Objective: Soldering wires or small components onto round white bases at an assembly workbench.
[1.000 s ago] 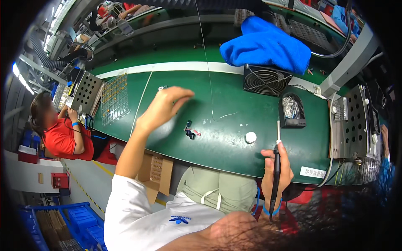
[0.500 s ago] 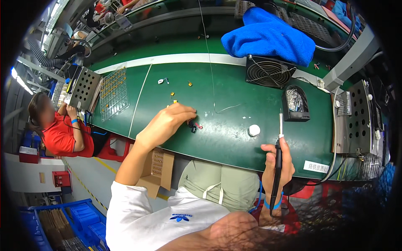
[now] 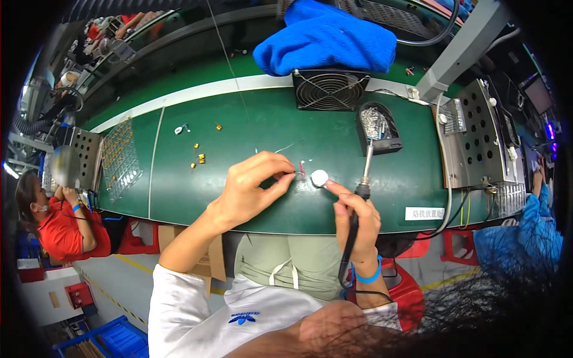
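Note:
My left hand (image 3: 253, 190) is over the middle of the green bench, thumb and fingers pinched around a small part with red wires (image 3: 302, 169). Most of that part is hidden by the fingertips. My right hand (image 3: 360, 222) grips a soldering iron (image 3: 354, 224) by its black handle, the metal shaft pointing away from me. The right index finger is stretched out to a small white round piece (image 3: 319, 178) and appears to touch its edge. In the picture the iron's tip overlaps the black holder of metal wool (image 3: 382, 145).
Small yellow parts (image 3: 202, 159) lie left of my hands, before a clear plastic tray (image 3: 120, 158). A black fan (image 3: 330, 90) and blue towel (image 3: 328, 39) stand at the back. A perforated metal box (image 3: 477, 128) is at right. Co-workers sit on both sides.
My view has turned right. The left hand has brought the red-wired part toward the white round piece. My right hand has moved left with the iron, its index finger now at that piece.

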Tool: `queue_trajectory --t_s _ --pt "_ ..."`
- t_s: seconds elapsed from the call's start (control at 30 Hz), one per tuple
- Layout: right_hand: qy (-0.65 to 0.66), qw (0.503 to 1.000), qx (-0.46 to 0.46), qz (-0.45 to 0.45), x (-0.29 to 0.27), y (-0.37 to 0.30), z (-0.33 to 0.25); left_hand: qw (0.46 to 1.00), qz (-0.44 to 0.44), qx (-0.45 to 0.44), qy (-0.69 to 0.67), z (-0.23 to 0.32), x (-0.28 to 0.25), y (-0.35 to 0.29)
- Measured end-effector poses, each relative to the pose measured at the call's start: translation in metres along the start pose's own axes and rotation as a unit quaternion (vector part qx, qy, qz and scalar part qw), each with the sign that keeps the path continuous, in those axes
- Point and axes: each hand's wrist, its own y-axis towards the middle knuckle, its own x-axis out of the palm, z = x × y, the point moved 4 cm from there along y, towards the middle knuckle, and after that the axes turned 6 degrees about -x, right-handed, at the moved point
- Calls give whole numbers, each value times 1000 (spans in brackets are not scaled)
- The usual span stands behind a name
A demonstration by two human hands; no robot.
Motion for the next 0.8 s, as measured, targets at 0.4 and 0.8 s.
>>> queue_trajectory --t_s 0.4,0.8 --pt "-164 983 -44 -67 15 3 -5 990 -73 117 8 14 29 -9" --pt "-50 998 -45 -9 4 -1 -1 930 -95 26 355 -92 -80 5"
